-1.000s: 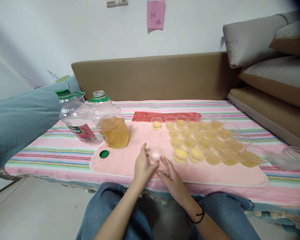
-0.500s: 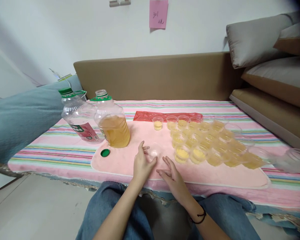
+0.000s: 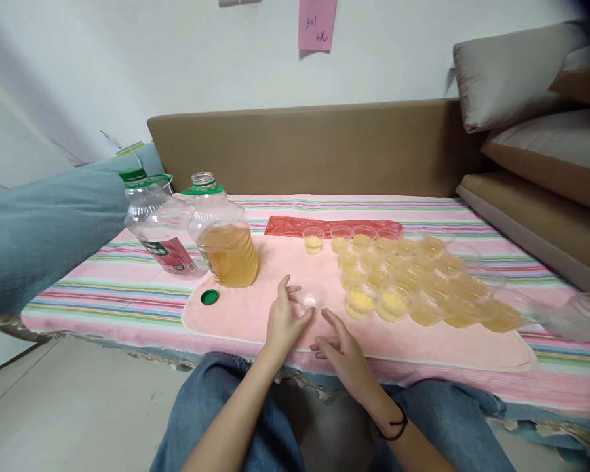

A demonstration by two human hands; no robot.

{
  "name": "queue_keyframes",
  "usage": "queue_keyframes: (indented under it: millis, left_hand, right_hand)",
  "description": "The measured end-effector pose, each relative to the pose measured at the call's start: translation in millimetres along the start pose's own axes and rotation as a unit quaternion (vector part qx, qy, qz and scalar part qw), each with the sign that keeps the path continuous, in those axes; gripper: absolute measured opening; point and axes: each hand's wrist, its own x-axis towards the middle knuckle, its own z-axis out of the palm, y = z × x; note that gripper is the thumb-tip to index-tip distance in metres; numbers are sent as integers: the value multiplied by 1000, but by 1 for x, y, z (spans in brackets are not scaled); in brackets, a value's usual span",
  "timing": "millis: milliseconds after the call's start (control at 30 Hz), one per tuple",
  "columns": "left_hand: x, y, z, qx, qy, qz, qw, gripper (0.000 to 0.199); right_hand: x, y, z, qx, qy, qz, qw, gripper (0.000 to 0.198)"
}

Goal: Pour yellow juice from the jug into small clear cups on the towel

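Note:
A clear plastic cup [image 3: 311,297] with no juice visible in it stands on the pink mat. My left hand [image 3: 284,318] curves around the cup's left and near sides, thumb in front and fingers behind, touching it. Just right of it, my right hand [image 3: 341,347] hangs near the cup with fingers apart, holding nothing. Rows of clear cups with yellow liquid [image 3: 393,303] stand close together to the right. One more filled cup [image 3: 313,241] stands by itself behind the cup in my left hand.
To the left stand an uncapped large bottle of yellow liquid [image 3: 229,255] and a capped, seemingly empty bottle [image 3: 170,254]. A green cap [image 3: 209,297] lies on the pink mat [image 3: 255,328]. Behind lies a red plastic bag [image 3: 290,227]. Stacked clear cups [image 3: 577,318] lie far right.
The view has shifted slightly. My left hand and the cup at its fingertips sit a little further right; my right hand stays nearly in place beside them.

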Motion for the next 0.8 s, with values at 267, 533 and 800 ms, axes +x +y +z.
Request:
queue_keyframes:
  millis: [267, 533, 800]
  left_hand:
    - [-1, 3, 1, 55, -13, -13, 998, 81]
    - [-1, 4, 1, 67, -18, -15, 997, 84]
    - [-2, 0, 1, 70, -4, -14, 997, 90]
  right_hand:
    - [2, 4, -5, -151, 22, -19, 988, 65]
    - [-4, -5, 0, -586, 1, -128, 800, 35]
    - [-7, -4, 8, -642, 1, -154, 751, 17]
